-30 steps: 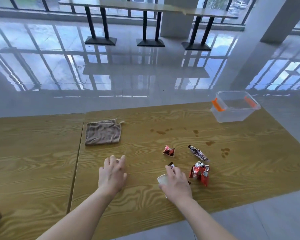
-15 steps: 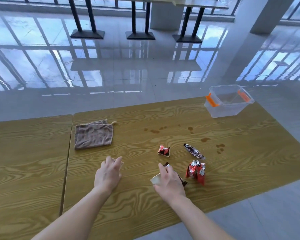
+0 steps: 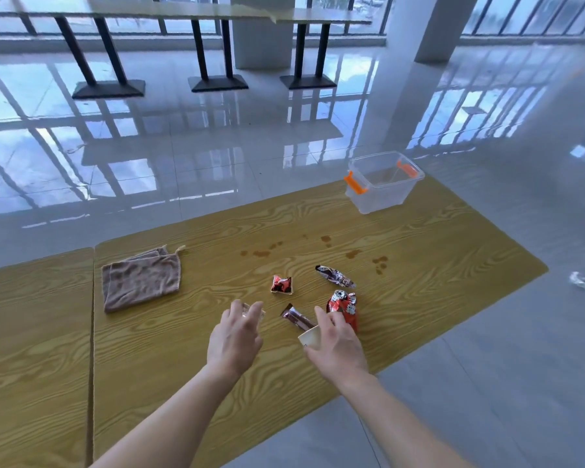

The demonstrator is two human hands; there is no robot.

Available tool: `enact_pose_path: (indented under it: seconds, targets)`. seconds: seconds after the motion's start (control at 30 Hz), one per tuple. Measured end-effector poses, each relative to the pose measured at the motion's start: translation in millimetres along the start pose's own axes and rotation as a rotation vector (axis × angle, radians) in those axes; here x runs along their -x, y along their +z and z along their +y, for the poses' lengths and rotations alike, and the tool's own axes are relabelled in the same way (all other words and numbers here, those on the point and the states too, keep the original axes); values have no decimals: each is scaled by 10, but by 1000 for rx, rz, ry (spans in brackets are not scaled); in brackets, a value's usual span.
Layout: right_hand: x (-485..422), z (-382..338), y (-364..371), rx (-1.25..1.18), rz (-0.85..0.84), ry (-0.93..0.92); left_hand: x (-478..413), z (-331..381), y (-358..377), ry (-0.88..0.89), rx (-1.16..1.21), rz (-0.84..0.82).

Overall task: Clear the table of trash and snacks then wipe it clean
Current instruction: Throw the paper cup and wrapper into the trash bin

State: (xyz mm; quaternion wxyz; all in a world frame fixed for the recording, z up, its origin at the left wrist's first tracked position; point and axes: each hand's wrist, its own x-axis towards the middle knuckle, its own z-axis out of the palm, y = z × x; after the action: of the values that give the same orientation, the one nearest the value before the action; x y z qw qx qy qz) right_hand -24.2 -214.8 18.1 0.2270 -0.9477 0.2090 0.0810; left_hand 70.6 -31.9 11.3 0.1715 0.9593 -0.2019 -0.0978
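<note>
My right hand (image 3: 336,342) grips a small white paper cup (image 3: 310,337) just above the wooden table (image 3: 419,285). My left hand (image 3: 235,336) closes on a small clear plastic piece (image 3: 253,311). Around them lie a brown snack bar (image 3: 298,318), a crushed red can (image 3: 343,308), a small red wrapper (image 3: 281,285) and a dark crumpled wrapper (image 3: 335,276). Brown spill stains (image 3: 352,254) dot the table beyond them. A folded brown cloth (image 3: 141,282) rests to the left.
A clear plastic bin with orange latches (image 3: 384,182) stands at the table's far right corner. A second table (image 3: 31,332) adjoins on the left. A white crumpled scrap (image 3: 579,282) lies on the glossy floor to the right. Bar tables stand far behind.
Both hands have lifted slightly off the table, the right one raising the paper cup and uncovering the brown snack bar. The camera has swung, shifting the scene.
</note>
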Motion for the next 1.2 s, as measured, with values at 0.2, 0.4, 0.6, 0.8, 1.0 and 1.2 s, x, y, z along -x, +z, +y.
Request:
enact_pose_path:
  seconds: [0.2, 0.4, 0.6, 0.8, 1.0, 1.2]
  targets:
    - [356, 519, -269, -33, 106, 97, 121, 686, 153, 167, -1, -16]
    - [830, 1229, -485, -87, 170, 194, 332, 1541, 422, 320, -19, -42]
    - [1443, 2131, -635, -139, 224, 297, 722, 2452, 847, 450, -28, -107]
    - [2063, 3092, -657, -185, 251, 403, 1172, 3307, 1407, 520, -30, -193]
    - [2580, 3867, -549, -243, 274, 569, 1503, 3964, 1999, 677, -68, -278]
    - [2957, 4254, -307, -317, 309, 738, 1641, 4334, 2508, 798, -94, -399]
